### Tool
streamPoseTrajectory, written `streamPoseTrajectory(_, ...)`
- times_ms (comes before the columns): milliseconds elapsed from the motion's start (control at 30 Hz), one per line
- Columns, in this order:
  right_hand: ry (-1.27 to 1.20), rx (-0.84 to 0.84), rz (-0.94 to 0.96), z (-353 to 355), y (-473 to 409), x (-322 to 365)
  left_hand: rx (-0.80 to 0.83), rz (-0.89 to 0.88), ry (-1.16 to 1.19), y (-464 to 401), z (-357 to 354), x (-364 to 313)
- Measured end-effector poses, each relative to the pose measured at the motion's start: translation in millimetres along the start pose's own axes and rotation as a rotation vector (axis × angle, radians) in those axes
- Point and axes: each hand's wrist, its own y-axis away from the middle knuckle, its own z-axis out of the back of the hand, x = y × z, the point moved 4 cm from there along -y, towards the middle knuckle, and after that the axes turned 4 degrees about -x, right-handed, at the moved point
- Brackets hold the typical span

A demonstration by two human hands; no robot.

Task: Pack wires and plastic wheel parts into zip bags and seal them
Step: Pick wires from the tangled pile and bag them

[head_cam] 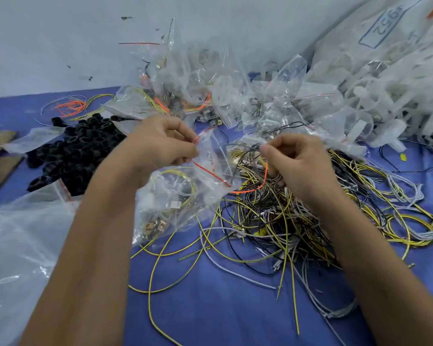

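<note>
My left hand (160, 143) pinches the red-striped mouth of a clear zip bag (175, 196), which hangs below it over the blue table and holds a yellow wire coil and small metal parts. My right hand (298, 163) has its fingers curled round an orange wire (256, 187) and dark thin wires, lifted from the tangled wire pile (285, 221). The bag's mouth is open between the two hands. Black plastic wheel parts (80, 151) lie heaped to the left.
Filled zip bags (210, 91) are piled at the back against the wall. White plastic parts (398, 96) sit in a large sack at the right. Empty bags (18, 245) lie at the left, with cardboard (0, 166) beyond. Loose orange wires (70, 107) lie far left.
</note>
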Motion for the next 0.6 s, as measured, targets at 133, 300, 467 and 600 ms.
streamPoseTrajectory(133, 0.305, -0.266, 0.177, 16.0, -4.2, 4.9, 0.082, 0.006, -0.066, 3.4, -29.6, -5.3)
streamPoseTrajectory(300, 0.313, -0.266, 0.217, 17.0, -3.0, 9.1, 0.081, -0.046, -0.18, 4.3, -53.4, -8.0)
streamPoseTrajectory(467, 0.27, -0.092, 0.193, 15.2, -3.6, 8.7, -0.062, -0.108, -0.294, 5.8, -54.4, -14.6)
streamPoseTrajectory(600, 0.256, 0.017, 0.184, 16.0, -3.9, 9.7, -0.17, -0.154, -0.383, 7.0, -46.2, -20.2)
